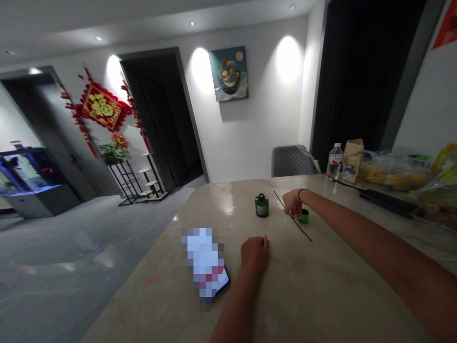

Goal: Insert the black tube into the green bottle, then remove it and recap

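Observation:
My left hand (254, 251) rests on the table in a loose fist, with nothing visible in it. My right hand (293, 202) reaches farther out, its fingers pointing down and pinched at a thin black stick (303, 230) that slants across the tabletop. Right beside those fingertips is a small green cap (304, 216); whether they touch it I cannot tell. A squat dark green glass bottle (262, 207) with a pale label stands upright and uncapped, left of my right hand and beyond my left one.
A phone (222, 282), mostly blurred out, lies on the stone-look table (171, 295) left of my left forearm. At the right are a water bottle (334, 162), a paper bag (352, 161), a black elongated object (389, 202) and plastic bags (396, 171). A grey chair (294, 161) stands behind.

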`<state>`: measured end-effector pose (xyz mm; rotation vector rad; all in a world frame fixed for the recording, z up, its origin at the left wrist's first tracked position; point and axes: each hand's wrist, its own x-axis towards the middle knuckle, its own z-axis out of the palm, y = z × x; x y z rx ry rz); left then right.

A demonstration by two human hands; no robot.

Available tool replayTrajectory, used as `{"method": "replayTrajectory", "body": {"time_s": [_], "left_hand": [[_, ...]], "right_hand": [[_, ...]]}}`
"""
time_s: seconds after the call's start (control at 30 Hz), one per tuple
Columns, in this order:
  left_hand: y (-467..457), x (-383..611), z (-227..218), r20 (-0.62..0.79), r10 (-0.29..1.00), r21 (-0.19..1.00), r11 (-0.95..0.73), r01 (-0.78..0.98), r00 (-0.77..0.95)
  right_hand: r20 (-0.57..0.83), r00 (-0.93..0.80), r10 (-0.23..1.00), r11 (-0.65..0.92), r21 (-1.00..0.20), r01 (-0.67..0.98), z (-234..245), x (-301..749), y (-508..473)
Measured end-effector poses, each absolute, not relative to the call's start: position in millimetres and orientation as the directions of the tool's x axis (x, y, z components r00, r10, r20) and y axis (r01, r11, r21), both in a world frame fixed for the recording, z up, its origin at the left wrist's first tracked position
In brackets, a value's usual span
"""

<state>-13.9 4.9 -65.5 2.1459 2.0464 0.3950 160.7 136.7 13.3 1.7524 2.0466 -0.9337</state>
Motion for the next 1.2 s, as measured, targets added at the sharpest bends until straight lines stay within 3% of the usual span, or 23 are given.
{"method": "replayTrajectory", "body": {"time_s": [0.07,0.2,0.3,0.37,0.43,0.67,1.2], "left_hand": [[4.8,-13.9,-65.1,0.082,0.996,0.294,-0.057,0.954,0.034],[4.5,-13.9,-64.9,0.084,0.996,0.294,-0.052,0.954,0.028],[4.4,-13.7,-65.2,0.083,0.996,0.288,-0.053,0.956,0.03],[4.5,-13.6,-65.7,0.091,0.995,0.283,-0.06,0.957,0.036],[4.7,-13.6,-66.2,0.101,0.994,0.278,-0.069,0.958,0.043],[5.7,-13.9,-65.7,0.077,0.996,0.28,-0.059,0.958,0.039],[4.8,-14.1,-64.4,0.072,0.997,0.306,-0.054,0.951,0.033]], "right_hand": [[-0.521,-0.193,0.832,0.086,-0.222,0.971,13.2,155.0,135.2],[-0.223,-0.264,0.938,0.211,-0.234,0.949,25.8,137.8,134.0],[0.013,-0.365,0.931,0.361,-0.177,0.915,33.8,124.3,135.3],[0.09,-0.442,0.892,0.45,-0.09,0.889,33.9,117.2,137.0],[0.104,-0.482,0.87,0.487,-0.029,0.873,31.0,111.9,139.3],[0.114,-0.441,0.89,0.447,-0.027,0.894,25.4,102.3,149.1],[0.056,-0.455,0.889,0.458,-0.144,0.877,26.6,113.2,173.2]]}}
